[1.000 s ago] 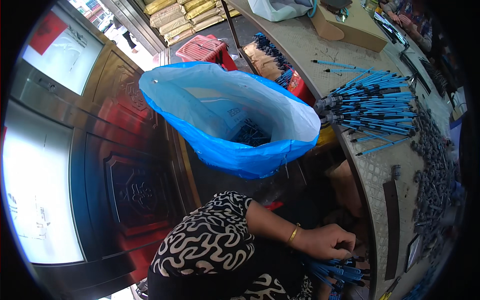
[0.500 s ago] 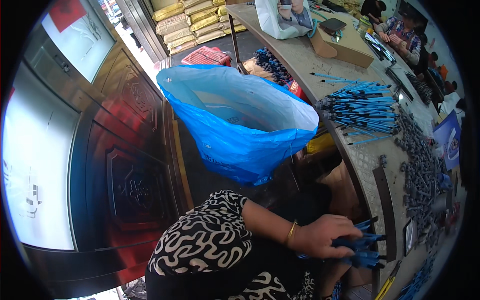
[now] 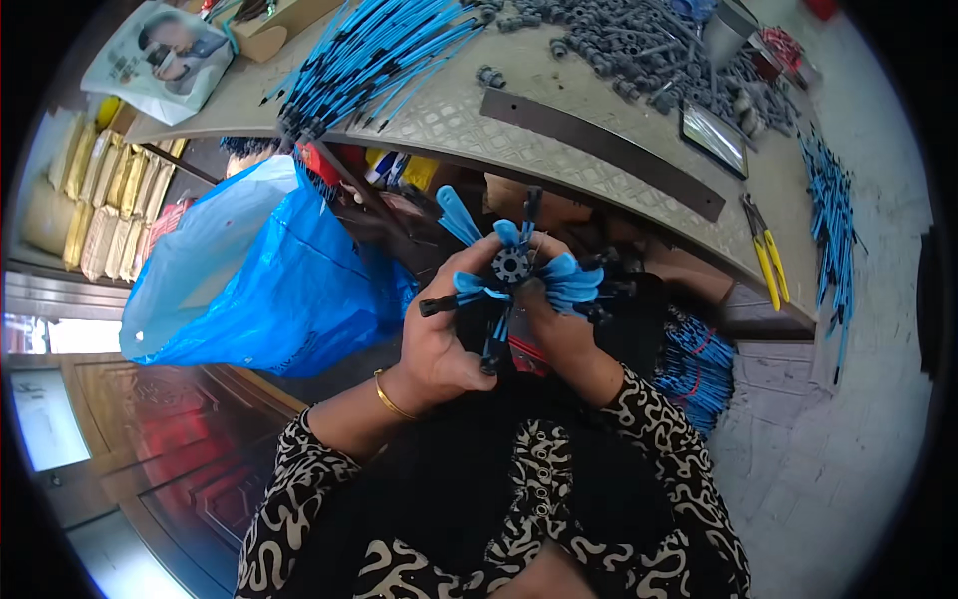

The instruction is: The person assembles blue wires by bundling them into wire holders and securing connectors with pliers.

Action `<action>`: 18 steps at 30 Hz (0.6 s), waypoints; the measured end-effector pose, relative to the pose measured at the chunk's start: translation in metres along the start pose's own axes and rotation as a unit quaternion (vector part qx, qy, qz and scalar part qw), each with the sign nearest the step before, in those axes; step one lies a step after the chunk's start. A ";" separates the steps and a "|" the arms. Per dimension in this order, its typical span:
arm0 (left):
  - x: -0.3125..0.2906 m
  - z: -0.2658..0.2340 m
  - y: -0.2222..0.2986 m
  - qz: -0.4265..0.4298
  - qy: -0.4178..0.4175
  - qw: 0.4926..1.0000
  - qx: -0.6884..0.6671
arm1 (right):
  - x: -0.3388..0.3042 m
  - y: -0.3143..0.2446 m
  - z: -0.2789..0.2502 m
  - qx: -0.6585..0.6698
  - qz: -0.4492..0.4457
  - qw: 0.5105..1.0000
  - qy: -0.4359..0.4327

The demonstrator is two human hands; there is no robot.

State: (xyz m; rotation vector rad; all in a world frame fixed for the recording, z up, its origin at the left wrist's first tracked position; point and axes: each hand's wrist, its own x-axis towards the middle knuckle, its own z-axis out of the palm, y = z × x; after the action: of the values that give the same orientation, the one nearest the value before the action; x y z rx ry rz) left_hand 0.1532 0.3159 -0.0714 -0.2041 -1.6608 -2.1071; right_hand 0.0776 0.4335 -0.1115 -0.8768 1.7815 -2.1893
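In front of my chest, below the table's near edge, I hold a round black notched hub with blue strips and black-tipped pieces spreading out around it. My left hand is curled about its left side, thumb low and fingers behind. The right hand closes on the other side, its thumb just under the hub. Most fingers of both hands are hidden behind the strips. What exactly this blue and black assembly is, I cannot tell.
A big open blue bag stands at left. On the table lie blue rods, a pile of grey fittings, a dark metal strip, a phone and yellow-handled pliers. Tied blue bundles sit below at right.
My view has swung right toward the table. My left hand, earlier on blue pieces by the table edge, now holds the hub before my chest together with my right hand.
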 end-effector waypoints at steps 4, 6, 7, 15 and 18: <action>-0.001 0.008 0.002 -0.081 0.027 0.983 0.164 | -0.005 0.004 0.000 -0.003 0.013 1.000 0.019; -0.002 0.013 -0.002 -0.078 0.043 0.983 0.158 | -0.008 0.005 0.000 -0.004 0.008 0.999 0.034; -0.002 0.016 -0.005 -0.069 0.065 0.989 0.112 | -0.009 0.006 0.000 -0.003 0.009 0.999 0.035; 0.002 0.025 -0.012 0.061 0.116 0.981 0.140 | -0.010 0.009 0.004 -0.006 -0.005 0.998 0.056; 0.006 0.025 -0.010 0.089 0.101 0.968 0.210 | -0.012 0.013 0.005 -0.024 -0.022 0.998 0.051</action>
State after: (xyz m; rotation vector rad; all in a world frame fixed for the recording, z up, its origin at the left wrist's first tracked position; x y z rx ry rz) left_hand 0.1399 0.3403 -0.0712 -0.0025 -1.8388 -1.5482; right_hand 0.0867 0.4321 -0.1275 -0.8353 1.8855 -2.2661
